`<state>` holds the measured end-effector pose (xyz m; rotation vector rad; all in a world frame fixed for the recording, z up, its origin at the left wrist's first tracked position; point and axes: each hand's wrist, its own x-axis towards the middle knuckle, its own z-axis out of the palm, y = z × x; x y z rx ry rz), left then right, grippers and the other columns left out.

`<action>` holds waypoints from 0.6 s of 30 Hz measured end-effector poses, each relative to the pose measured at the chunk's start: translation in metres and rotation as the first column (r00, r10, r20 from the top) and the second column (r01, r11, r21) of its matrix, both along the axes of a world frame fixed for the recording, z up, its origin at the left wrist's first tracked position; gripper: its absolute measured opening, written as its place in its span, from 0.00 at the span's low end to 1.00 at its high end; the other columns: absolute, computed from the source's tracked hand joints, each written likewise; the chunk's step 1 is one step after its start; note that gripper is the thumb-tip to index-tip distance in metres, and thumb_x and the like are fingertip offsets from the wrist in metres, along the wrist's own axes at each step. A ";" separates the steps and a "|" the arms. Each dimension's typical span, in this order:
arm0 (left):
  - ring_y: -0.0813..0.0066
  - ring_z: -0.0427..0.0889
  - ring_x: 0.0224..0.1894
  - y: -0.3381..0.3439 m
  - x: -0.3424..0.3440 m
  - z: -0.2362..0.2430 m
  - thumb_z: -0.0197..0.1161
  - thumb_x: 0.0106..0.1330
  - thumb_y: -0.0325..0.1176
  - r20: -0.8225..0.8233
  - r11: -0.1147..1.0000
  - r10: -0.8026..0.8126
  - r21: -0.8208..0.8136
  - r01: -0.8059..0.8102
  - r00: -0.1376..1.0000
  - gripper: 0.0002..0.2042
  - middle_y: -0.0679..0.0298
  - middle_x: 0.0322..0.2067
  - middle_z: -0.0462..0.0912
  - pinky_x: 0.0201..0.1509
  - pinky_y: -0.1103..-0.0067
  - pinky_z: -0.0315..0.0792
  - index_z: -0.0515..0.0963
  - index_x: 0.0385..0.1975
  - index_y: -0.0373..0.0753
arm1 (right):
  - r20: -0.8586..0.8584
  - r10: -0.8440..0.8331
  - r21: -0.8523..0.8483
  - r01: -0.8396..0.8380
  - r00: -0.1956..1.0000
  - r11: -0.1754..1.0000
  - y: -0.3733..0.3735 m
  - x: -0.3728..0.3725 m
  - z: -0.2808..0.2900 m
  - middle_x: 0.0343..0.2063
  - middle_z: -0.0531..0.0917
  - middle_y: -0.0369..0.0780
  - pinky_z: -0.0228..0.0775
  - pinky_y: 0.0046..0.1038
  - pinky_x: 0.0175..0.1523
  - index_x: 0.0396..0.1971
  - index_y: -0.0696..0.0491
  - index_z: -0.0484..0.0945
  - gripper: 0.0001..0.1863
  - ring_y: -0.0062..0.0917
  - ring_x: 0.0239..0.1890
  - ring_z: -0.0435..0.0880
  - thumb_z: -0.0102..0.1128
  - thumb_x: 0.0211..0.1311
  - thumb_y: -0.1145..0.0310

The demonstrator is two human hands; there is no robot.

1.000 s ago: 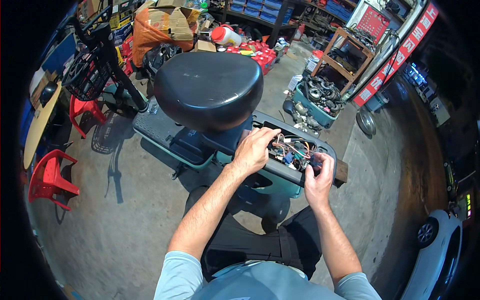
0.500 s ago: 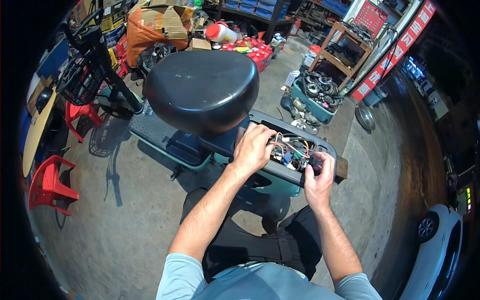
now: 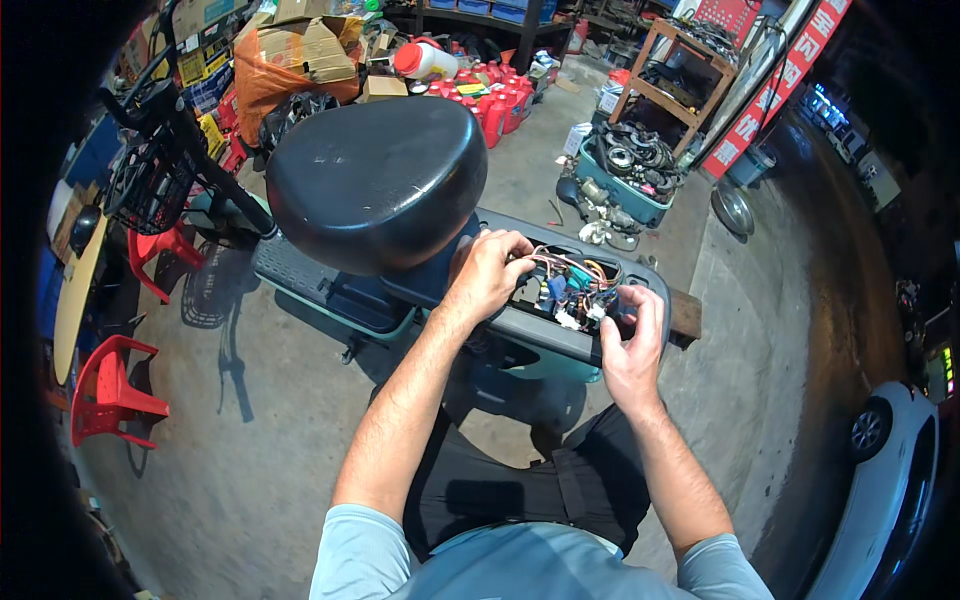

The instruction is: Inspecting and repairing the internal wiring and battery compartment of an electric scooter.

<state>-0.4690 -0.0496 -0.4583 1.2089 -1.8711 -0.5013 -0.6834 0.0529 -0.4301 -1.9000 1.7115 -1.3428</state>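
Observation:
A scooter with a black seat (image 3: pixel 375 180) tipped up toward its front stands before me. Behind the seat, an open compartment in the grey rear body (image 3: pixel 550 330) shows a tangle of coloured wires (image 3: pixel 575 272). Blue and white plug connectors (image 3: pixel 568 320) lie among them. My left hand (image 3: pixel 490 272) reaches over the compartment's left end, its fingers closed on pinkish wires. At the right end is my right hand (image 3: pixel 635 350), thumb and fingers curved and apart beside the connectors. Its fingertips are close to the wires; I cannot tell whether they touch.
A teal bin (image 3: pixel 630 195) full of metal parts and a wooden shelf (image 3: pixel 680 85) stand beyond the scooter. Red bottles (image 3: pixel 495 105) and cardboard boxes (image 3: pixel 310 45) crowd the back. Red plastic chairs (image 3: pixel 115 390) are at left; a white car (image 3: pixel 890 500) is at right.
The raised wires have sunk lower and spread in the compartment, and white connectors show more plainly. My right hand's fingers have drawn slightly apart. The whole view has shifted slightly.

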 end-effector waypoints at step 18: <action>0.62 0.75 0.47 0.007 0.007 0.006 0.55 0.50 0.26 -0.064 0.968 -0.246 -0.071 0.242 0.967 0.03 0.62 0.37 0.83 0.57 0.68 0.67 0.76 0.21 0.37 | -0.474 0.352 0.215 -0.281 0.807 0.935 -0.048 -0.009 0.037 0.49 0.80 0.46 0.64 0.41 0.64 0.56 0.57 0.75 0.31 0.40 0.56 0.75 0.74 0.53 0.61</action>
